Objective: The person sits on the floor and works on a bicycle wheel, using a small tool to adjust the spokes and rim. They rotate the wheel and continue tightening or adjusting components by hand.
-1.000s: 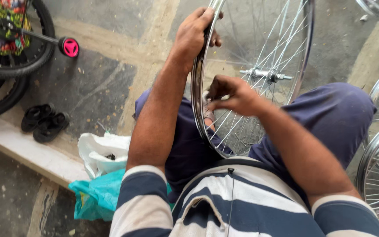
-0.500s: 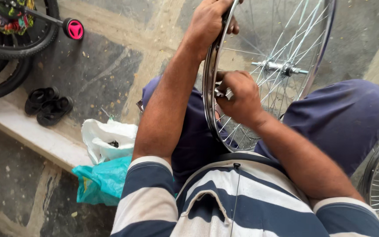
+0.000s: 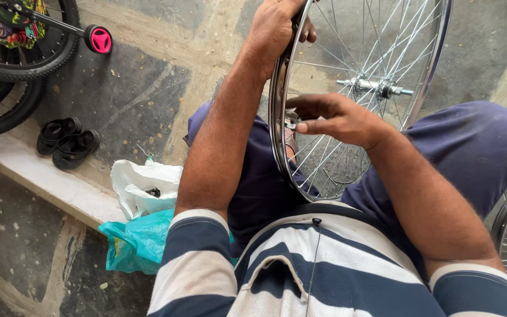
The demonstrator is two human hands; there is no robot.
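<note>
Two hands are working one bare wheel (image 3: 359, 88).
Left hand (image 3: 274, 29) is gripping the rim's top edge; right hand (image 3: 330, 117) is pinching a small tool (image 3: 291, 120) inside it.

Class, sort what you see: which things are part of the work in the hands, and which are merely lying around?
In use: left hand gripping the bare wheel rim; right hand pinching a small tool at the rim; spokes; hub.

Lying about: black sandals; white bag; teal bag; pink-tipped bicycle.

Bright, even daylight with soft shadows; chrome wheel rim (image 3: 277, 111) glints; sharp focus, slight wide-angle stretch at edges
</note>
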